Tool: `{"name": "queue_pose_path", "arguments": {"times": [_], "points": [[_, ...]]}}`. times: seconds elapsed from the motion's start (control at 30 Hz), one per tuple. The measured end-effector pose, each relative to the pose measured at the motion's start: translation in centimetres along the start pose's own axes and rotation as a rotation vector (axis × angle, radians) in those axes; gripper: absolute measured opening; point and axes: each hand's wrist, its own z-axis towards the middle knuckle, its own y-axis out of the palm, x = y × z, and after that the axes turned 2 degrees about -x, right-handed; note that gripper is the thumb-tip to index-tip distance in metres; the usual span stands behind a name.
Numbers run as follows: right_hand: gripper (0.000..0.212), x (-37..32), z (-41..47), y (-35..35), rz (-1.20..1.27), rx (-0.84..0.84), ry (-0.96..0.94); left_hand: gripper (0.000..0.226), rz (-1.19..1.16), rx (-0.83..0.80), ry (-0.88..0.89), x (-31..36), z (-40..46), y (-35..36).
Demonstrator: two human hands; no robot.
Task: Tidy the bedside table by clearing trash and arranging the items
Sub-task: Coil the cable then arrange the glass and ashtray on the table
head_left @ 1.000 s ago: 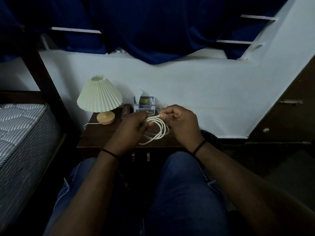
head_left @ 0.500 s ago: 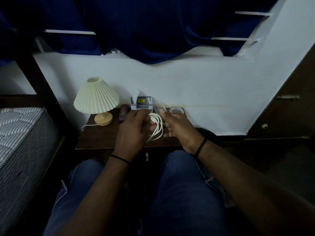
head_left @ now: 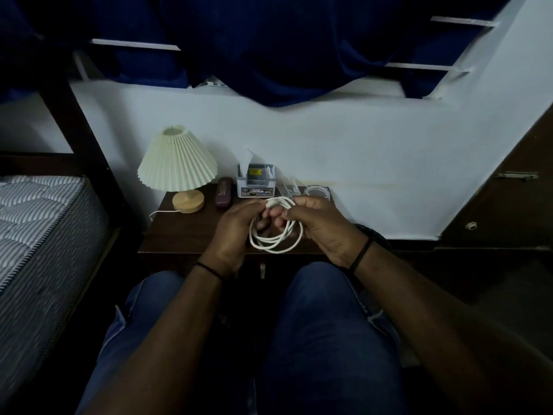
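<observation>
A white cable [head_left: 276,242] hangs in several loops above the dark wooden bedside table [head_left: 179,235]. My left hand [head_left: 233,235] pinches the top of the coil from the left. My right hand [head_left: 317,226] grips the same coil from the right, fingers curled round the strands. Behind the hands, on the table, stand a small grey organiser box [head_left: 255,181] with cards and paper in it, a dark maroon case [head_left: 224,196], a crumpled clear wrapper [head_left: 288,188] and a clear round lid [head_left: 317,191].
A pleated cream lamp [head_left: 177,163] on a wooden base stands at the table's left back, its cord trailing off the edge. A striped mattress [head_left: 33,235] lies to the left. The pale wall and a blue curtain [head_left: 269,49] are behind; my knees sit below the table.
The coil has been turned from an upright bundle into wider hanging loops. Both hands have stayed on it, close together over the table's middle.
</observation>
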Motion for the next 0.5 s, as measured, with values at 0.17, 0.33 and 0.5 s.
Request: {"name": "queue_pose_path", "arguments": {"times": [0.17, 0.33, 0.5], "points": [[0.010, 0.8, 0.4, 0.1, -0.086, 0.134, -0.094, 0.024, -0.126, -0.018, -0.062, -1.0, 0.5, -0.1], [0.012, 1.9, 0.6, -0.2, -0.404, 0.228, -0.248, 0.021, 0.179, 0.189, 0.018, -2.7, 0.8, 0.9], [0.014, 2.4, 2.0, -0.9, -0.408, 0.282, -0.166, 0.019, 0.327, 0.129, 0.172, -3.5, 1.6, 0.3]]}}
